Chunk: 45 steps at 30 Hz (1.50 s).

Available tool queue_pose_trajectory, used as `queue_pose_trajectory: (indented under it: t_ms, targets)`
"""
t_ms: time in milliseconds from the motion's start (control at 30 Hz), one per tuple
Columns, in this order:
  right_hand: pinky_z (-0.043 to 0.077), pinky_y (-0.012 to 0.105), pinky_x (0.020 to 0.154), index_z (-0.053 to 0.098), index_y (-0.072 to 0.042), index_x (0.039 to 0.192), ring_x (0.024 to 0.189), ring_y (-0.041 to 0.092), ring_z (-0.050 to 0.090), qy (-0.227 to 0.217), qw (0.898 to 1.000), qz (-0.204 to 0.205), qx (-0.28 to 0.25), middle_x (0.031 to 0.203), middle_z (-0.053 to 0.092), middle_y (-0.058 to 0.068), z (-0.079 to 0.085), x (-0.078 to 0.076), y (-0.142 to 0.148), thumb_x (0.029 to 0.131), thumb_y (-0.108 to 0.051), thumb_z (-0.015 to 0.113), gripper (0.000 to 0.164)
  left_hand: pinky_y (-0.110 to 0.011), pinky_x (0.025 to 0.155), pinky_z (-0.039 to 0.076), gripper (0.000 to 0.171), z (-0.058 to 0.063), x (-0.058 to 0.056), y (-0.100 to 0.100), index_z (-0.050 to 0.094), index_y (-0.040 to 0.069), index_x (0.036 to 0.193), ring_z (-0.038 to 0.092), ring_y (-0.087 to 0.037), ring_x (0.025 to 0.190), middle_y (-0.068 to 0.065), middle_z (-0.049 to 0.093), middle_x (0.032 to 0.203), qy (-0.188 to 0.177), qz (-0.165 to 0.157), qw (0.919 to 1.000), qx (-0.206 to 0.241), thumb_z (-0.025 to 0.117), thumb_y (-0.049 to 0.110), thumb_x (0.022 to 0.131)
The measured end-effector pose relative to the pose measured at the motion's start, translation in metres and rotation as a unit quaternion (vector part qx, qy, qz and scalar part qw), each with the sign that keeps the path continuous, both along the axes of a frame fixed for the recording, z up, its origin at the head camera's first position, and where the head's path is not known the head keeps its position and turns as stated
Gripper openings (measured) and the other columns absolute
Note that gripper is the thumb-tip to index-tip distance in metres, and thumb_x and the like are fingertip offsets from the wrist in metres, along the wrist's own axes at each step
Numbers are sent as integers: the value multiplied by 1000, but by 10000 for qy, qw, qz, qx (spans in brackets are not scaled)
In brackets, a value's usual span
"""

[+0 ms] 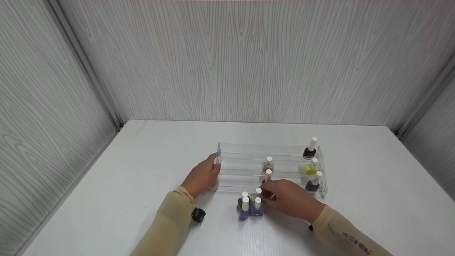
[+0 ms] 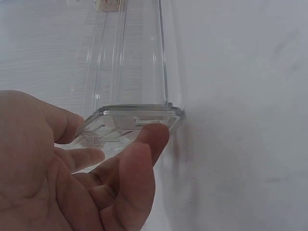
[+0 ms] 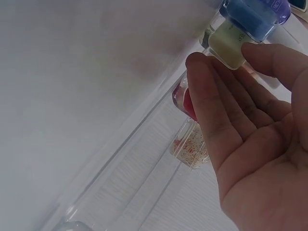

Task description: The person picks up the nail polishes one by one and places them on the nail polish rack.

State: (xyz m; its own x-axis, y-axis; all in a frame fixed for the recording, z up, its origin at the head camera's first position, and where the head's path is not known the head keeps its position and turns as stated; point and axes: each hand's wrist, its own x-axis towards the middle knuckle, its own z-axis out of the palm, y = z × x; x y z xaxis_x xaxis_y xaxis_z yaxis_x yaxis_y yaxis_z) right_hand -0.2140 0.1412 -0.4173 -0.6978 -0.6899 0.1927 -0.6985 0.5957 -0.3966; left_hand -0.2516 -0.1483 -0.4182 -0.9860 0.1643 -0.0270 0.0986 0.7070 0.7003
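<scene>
Nail polish bottles (image 1: 256, 210) stand in two places: some on a clear tiered rack (image 1: 245, 172), the rest bunched on the tabletop just in front of it. At the rack's right end, one bottle occupies each tier: a dark bottle (image 1: 309, 153) at the back, a yellow bottle (image 1: 311, 169) in the middle and a dark blue bottle (image 1: 312, 186) in front. Nearer the rack's centre, a clear bottle with speckles (image 1: 268, 167) sits on the middle tier, with a red bottle (image 3: 189, 102) on the front one. Four more make up the bunch, among them a pale green bottle (image 3: 225, 45) and a purple bottle (image 1: 244, 214). Beneath everything is a white table (image 1: 85, 220), enclosed by grey wood-grain walls (image 1: 245, 64) with darker strips at the corners. Every bottle is small and glassy, with a white cap. Around the rack's left end panel (image 2: 130, 120), the left hand (image 1: 202, 176) holds on with bent fingers. The right hand (image 1: 289, 199) has its fingers fairly straight, thumb a little apart, beside the red and pale green bottles; whether it touches either, I cannot tell. Both sleeves (image 1: 167, 217) are yellowish beige.
</scene>
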Motion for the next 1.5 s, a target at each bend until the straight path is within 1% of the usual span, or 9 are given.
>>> queue_pose_trajectory:
  t_ms: [200, 300, 467, 567, 767, 1000, 1267, 1367, 1500]
  targets:
    - [57, 26, 74, 67, -14, 88, 79, 5, 67, 47, 10000, 27, 29, 84, 70, -8, 1, -1, 2, 92, -7, 73, 9, -36, 64, 52, 53, -1, 0, 1, 33, 13, 162, 64, -16, 69, -12, 68, 123, 4, 12, 10000, 41, 40, 32, 112]
    - [56, 26, 71, 67, -14, 89, 75, 4, 62, 32, 10000, 13, 28, 81, 67, -10, 2, 0, 5, 91, -7, 73, 9, -34, 63, 51, 53, 0, 0, 1, 34, 13, 161, 63, -16, 68, -12, 68, 121, 25, -4, 10000, 52, 39, 32, 112]
    - [53, 26, 68, 66, -15, 92, 72, 2, 57, 18, 10000, -68, 52, 80, 63, -12, 1, 1, 8, 88, -6, 72, 10, -35, 64, 51, 53, 0, 0, 2, 35, 13, 161, 63, -16, 69, -11, 68, 120, 5, 3, 10000, 64, 39, 33, 112]
    - [53, 26, 68, 66, -14, 92, 72, 3, 57, -25, 9999, -103, 102, 80, 64, -11, 2, 1, 9, 87, -7, 73, 11, -35, 66, 51, 53, -1, -1, 2, 35, 13, 161, 64, -16, 71, -12, 68, 123, -11, 29, 10000, 53, 39, 31, 112]
    - [57, 28, 75, 68, -13, 96, 81, 7, 66, -207, 9997, 6, 133, 88, 70, -7, 4, 2, 7, 92, -10, 72, 7, -35, 65, 52, 53, -2, -2, 1, 34, 13, 162, 64, -16, 69, -12, 67, 123, -73, 92, 9999, 12, 40, 31, 112]
    - [59, 31, 82, 69, -11, 100, 91, 11, 71, -564, 9984, 92, -42, 96, 75, -3, 6, 3, 6, 94, -7, 71, 7, -40, 79, 52, 54, -2, -2, 2, 33, 14, 162, 64, -16, 80, -11, 67, 127, -37, 91, 9999, -130, 40, 33, 112]
    - [58, 32, 81, 68, -10, 103, 88, 11, 69, -501, 9987, 91, -102, 94, 72, -4, 7, 3, 5, 94, -7, 72, 10, -35, 68, 50, 53, 0, 0, 0, 34, 13, 161, 63, -14, 70, -10, 67, 122, 20, 26, 10000, -91, 41, 31, 112]
    - [57, 31, 79, 68, -11, 102, 85, 9, 66, -469, 9988, 59, -82, 92, 70, -5, 6, 3, 6, 94, -8, 72, 9, -36, 68, 50, 53, 0, 0, 1, 35, 12, 161, 63, -14, 71, -11, 67, 122, 15, 44, 10000, -87, 41, 31, 112]
    - [57, 30, 77, 68, -10, 101, 84, 9, 64, -517, 9986, 35, -110, 91, 69, -5, 5, 1, 8, 91, -3, 72, 13, -39, 73, 51, 53, 0, 0, 2, 35, 12, 161, 63, -15, 75, -11, 67, 122, 6, 82, 9999, -78, 42, 31, 112]
